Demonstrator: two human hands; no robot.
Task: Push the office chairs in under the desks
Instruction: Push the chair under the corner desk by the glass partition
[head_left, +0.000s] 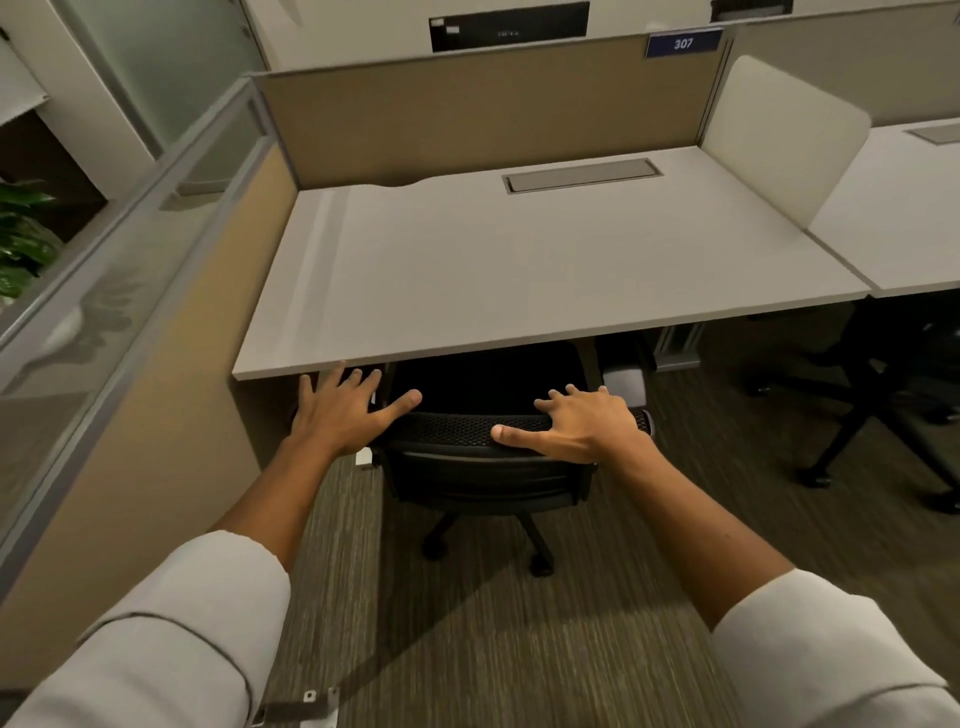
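A black mesh-backed office chair (483, 467) stands at the front edge of a pale grey desk (519, 270), its seat tucked beneath the top. My right hand (582, 423) lies flat on the right end of the chair's top rail, fingers spread, thumb along the mesh. My left hand (345, 408) hovers with fingers spread at the rail's left end, its thumb tip near the mesh; whether it touches is unclear. Neither hand grips anything.
A tan partition (156, 395) with a glass top runs along the left, another tan panel (483, 114) behind the desk. A second black chair (883, 395) sits under the neighbouring desk (914, 208) on the right. Striped carpet (493, 623) lies underfoot.
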